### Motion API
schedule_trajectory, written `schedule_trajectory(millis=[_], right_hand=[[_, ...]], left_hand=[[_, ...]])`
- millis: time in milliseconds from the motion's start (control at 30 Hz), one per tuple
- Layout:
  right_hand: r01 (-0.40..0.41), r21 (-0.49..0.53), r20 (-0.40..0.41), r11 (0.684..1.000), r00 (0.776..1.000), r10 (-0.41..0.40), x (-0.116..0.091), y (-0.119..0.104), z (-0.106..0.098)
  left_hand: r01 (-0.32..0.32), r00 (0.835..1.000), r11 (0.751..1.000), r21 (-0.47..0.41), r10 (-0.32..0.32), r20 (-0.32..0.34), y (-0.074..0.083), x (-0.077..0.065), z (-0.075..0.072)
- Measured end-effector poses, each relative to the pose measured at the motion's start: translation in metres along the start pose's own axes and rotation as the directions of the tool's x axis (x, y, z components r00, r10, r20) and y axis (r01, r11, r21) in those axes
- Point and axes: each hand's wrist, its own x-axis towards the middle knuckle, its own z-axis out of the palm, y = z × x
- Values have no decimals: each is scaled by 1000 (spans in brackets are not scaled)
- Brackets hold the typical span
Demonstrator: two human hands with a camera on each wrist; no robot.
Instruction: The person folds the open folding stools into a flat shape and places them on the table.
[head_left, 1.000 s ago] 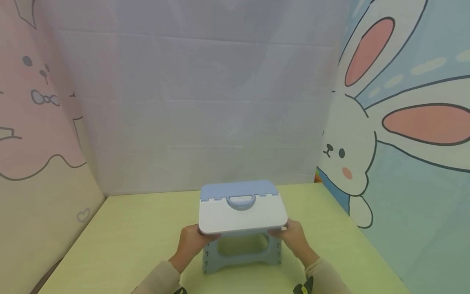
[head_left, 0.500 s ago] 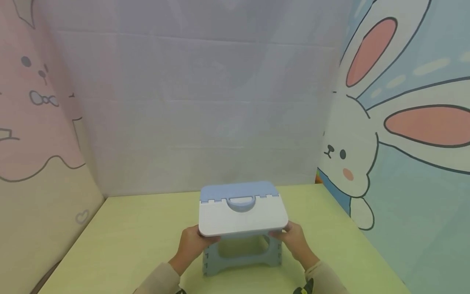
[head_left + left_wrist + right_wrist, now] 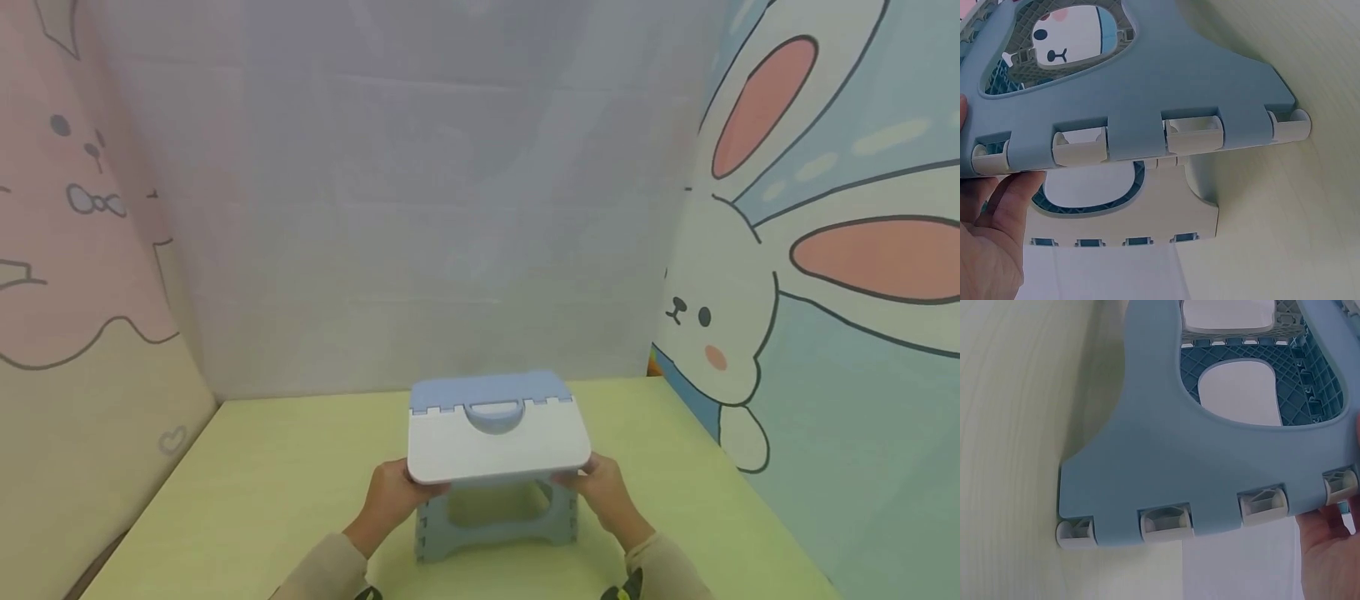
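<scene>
A folding step stool (image 3: 495,446) stands upright and unfolded at the front middle of the table. Its top is white in front and blue behind, with a blue carry handle (image 3: 495,418) lying at the centre. My left hand (image 3: 393,493) grips the left side of the top near the front corner, some fingers hidden beneath it. On the opposite side, my right hand (image 3: 603,492) holds the right edge. Each wrist view shows a blue leg panel (image 3: 1141,94) (image 3: 1141,469) with white hinge knuckles along its edge, and the hand at that edge.
The pale yellow-green tabletop (image 3: 300,467) spreads around the stool. A white sheet (image 3: 420,233) hangs behind it. A panel with a pink cartoon figure (image 3: 67,250) stands on the left, and one with a white rabbit (image 3: 727,300) stands on the right.
The head view has shifted very slightly. Both hands keep hold of the stool, which shows no clear movement on the table.
</scene>
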Motion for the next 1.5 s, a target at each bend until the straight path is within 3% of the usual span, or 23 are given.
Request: schedule_trajectory(millis=[667,967,1333,1500], right_hand=[[-40,-26,38,999,998,41,3,-3,-1],[-17,-17,98,1000,995,18,7,-1,-7],[-8,-26,156,1000,988,12,7,-3,-13],[6,-35,161,999,987,0,8,-3,-14]], left_hand=[[84,979,978,-190,-46,197,-14,8,-14],[68,967,970,-235,-5,256,-19,11,-17],[119,945,946,-303,-14,328,-18,12,-18],[98,940,945,-311,15,340,-18,12,-20]])
